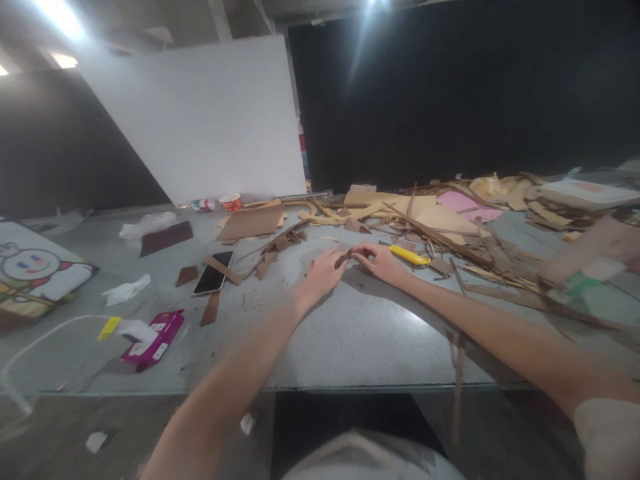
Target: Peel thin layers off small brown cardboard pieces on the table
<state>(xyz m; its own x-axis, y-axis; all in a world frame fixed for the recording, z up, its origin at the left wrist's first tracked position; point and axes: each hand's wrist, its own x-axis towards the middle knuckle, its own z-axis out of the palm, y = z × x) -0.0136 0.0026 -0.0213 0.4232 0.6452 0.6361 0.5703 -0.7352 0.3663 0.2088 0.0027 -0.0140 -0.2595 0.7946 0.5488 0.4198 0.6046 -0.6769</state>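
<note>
My left hand (327, 269) and my right hand (379, 261) meet above the middle of the table. Their fingertips pinch a small dark brown piece (343, 259) of thin sheet material, partly covered by the fingers. Just right of my right hand lies a yellow tool (409, 255) shaped like a cutter. Left of my left hand are curled brown strips and scraps (270, 257). Farther left, a phone (214, 273) lies with a brown strip across it and small brown pieces around it.
A purple packet (159, 339) with a white plug or adapter and cable sits at front left. Brown sheets (251, 222), a paper cup (231, 201) and piled offcuts (480, 247) line the back and right. The table's glass edge (345, 387) runs nearest me.
</note>
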